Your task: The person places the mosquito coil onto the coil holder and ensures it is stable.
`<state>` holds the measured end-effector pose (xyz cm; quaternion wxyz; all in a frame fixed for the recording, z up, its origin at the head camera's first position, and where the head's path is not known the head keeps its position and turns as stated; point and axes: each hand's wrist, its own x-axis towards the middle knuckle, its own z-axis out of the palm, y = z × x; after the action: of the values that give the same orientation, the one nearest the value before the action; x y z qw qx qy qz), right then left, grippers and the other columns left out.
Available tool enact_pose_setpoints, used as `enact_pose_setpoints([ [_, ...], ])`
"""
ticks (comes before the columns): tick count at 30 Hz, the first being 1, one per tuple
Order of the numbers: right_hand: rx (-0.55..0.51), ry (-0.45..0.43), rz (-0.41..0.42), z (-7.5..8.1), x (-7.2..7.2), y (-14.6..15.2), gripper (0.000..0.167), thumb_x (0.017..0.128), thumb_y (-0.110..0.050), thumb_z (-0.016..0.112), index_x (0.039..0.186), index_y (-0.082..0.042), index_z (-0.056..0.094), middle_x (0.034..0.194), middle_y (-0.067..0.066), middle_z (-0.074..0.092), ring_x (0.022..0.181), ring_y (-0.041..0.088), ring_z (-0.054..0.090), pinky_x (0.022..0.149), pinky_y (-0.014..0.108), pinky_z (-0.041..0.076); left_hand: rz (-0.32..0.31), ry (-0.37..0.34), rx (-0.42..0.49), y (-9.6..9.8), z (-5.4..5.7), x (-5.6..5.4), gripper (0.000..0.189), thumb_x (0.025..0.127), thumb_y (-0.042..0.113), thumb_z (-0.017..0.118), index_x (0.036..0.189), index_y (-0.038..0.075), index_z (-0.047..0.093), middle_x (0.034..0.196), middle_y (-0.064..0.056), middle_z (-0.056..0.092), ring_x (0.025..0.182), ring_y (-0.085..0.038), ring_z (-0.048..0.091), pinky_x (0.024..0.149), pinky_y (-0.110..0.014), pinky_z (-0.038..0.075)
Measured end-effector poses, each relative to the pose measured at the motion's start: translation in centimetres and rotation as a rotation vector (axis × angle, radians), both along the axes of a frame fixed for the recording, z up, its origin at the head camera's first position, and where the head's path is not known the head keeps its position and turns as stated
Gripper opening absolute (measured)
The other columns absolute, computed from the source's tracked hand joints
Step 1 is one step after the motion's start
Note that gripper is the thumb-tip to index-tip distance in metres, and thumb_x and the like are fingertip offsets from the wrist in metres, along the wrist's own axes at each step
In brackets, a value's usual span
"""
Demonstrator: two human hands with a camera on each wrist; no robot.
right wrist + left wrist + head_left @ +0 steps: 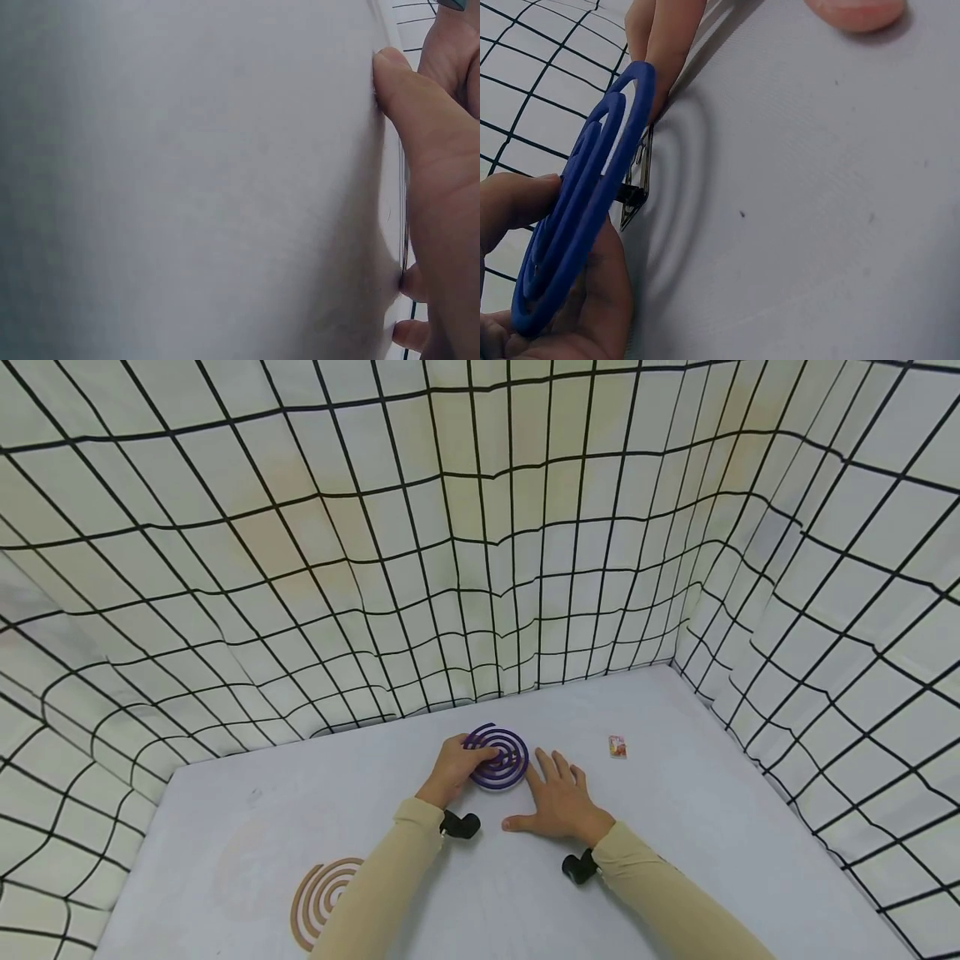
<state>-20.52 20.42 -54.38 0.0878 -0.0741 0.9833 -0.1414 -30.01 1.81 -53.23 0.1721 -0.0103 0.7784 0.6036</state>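
Note:
My left hand (453,768) pinches a dark blue-purple spiral mosquito coil (504,766), thumb on its upper face and fingers underneath. In the left wrist view the coil (594,214) is tilted, raised off the white surface, and casts a ringed shadow. Below it stands a small thin metal coil stand (642,174), tucked close under the rings. My right hand (564,803) lies spread on the surface to the right, fingers mostly straight. One right finger (673,45) reaches down to the stand's edge. In the right wrist view, the right thumb (397,79) rests on the surface.
A brown spiral coil (296,910) lies at the front left, partly hidden by my left sleeve. A small colourful packet (617,746) lies to the right. Black-gridded netting (480,542) before pale cloth surrounds the white table (712,827) at the back and sides.

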Motion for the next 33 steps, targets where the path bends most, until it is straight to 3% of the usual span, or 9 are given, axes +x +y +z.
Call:
enact_pose_setpoints([
  [7,-0.023,0.014,0.003,0.3,0.1,0.3,0.117,0.081,-0.079,0.067,0.163,-0.005,0.027,0.172,0.020,0.024,0.158,0.046,0.021,0.122,0.066,0.026,-0.003,-0.004,-0.029,-0.4,0.3,0.1,0.059,0.087,0.018,0.077,0.136,-0.009,0.058,0.132,-0.025,0.068,0.121,-0.030,0.067,0.113,-0.045,0.051],
  [13,-0.039,0.029,0.009,0.2,0.0,0.9,0.116,0.082,-0.076,0.068,0.162,-0.002,0.028,0.169,0.023,0.027,0.156,0.049,0.024,0.123,0.065,0.027,-0.005,0.032,-0.063,-1.0,0.9,0.2,0.046,0.090,0.021,0.074,0.124,-0.010,0.066,0.119,-0.022,0.073,0.103,-0.020,0.067,0.099,-0.036,0.056],
  [20,-0.030,0.059,0.037,0.8,0.2,2.1,0.105,0.085,-0.067,0.072,0.161,-0.007,0.032,0.166,0.029,0.028,0.152,0.054,0.029,0.123,0.064,0.032,-0.007,0.094,-0.208,-1.8,1.3,0.2,0.050,0.095,0.029,0.067,0.129,-0.008,0.066,0.127,-0.025,0.070,0.116,-0.030,0.068,0.105,-0.044,0.055],
  [23,-0.035,0.060,0.042,1.2,0.2,2.6,0.103,0.085,-0.066,0.073,0.162,-0.010,0.032,0.167,0.028,0.028,0.152,0.054,0.029,0.123,0.064,0.032,-0.006,0.111,-0.262,-2.2,1.3,0.1,0.046,0.096,0.030,0.066,0.125,-0.005,0.069,0.126,-0.022,0.072,0.115,-0.029,0.068,0.102,-0.043,0.056],
  [33,-0.005,0.069,0.030,2.1,0.0,3.9,0.104,0.084,-0.065,0.074,0.161,-0.010,0.033,0.166,0.029,0.029,0.152,0.054,0.029,0.123,0.064,0.032,-0.007,0.130,-0.291,-3.0,2.0,0.3,0.043,0.096,0.031,0.068,0.124,-0.001,0.071,0.121,-0.019,0.074,0.103,-0.023,0.070,0.088,-0.033,0.057],
])
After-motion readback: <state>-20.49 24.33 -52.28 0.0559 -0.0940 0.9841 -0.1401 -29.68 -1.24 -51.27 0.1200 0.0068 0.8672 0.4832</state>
